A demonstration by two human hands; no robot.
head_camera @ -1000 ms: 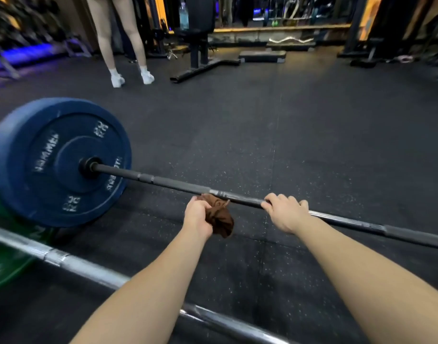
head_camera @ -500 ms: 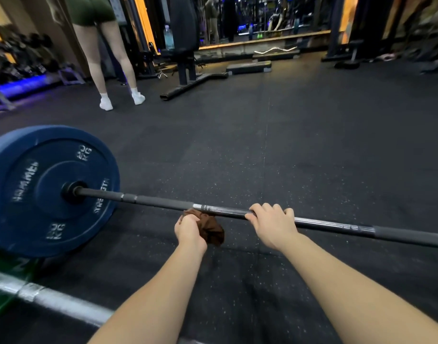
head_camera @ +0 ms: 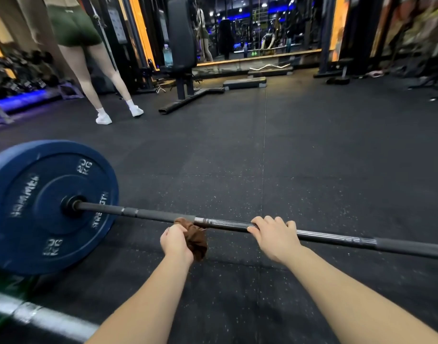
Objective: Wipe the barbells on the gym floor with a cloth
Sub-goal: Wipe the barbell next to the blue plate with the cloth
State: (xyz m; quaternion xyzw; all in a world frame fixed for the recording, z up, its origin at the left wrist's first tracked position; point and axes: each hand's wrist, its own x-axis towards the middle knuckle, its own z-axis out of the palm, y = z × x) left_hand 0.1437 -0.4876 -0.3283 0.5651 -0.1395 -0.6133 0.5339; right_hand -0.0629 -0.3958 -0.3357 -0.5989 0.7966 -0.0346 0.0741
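Gripping the bunched brown cloth in our left hand, we held it against the barbell, which lay on the gym floor with its blue plate at the left; our right hand curled round the barbell near the cloth.

Barbell shaft: dark metal, with a satin sheen and fine ringed grooves mid-span and matt grey sections on either side. Plate: blue, matt, rubber-like (lettering moulded in relief). Cloth: brown, soft, napped fabric. Floor: black matt rubber, grainy and pale-flecked. Nearer bar: bright polished metal.
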